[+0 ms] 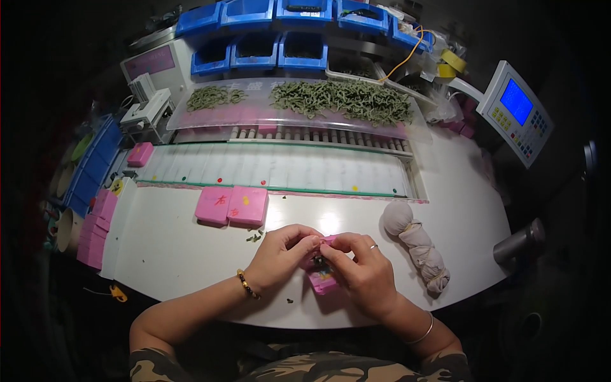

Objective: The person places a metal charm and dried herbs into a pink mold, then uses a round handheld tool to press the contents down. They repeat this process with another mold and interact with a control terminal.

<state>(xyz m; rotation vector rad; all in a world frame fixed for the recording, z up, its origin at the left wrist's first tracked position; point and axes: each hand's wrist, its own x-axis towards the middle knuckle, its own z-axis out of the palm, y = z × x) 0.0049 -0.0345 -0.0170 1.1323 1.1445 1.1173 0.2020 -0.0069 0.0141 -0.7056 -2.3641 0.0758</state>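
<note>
1. The pink packet [324, 284] is between the hands, above the near part of the worktop [172, 254]; I cannot tell whether it touches the surface.
2. Its long axis runs roughly toward the body, the loose end nearer the person.
3. Left hand [284, 256] and right hand [367, 277] are about equally near: both have curled fingers, thumbs and forefingers pinched together at its far end.

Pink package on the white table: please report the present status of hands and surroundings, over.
Left hand and right hand both gripping upper end. Pink package partly hidden by them. No obstruction seen; pale cloth bundle lies apart, right.
</note>
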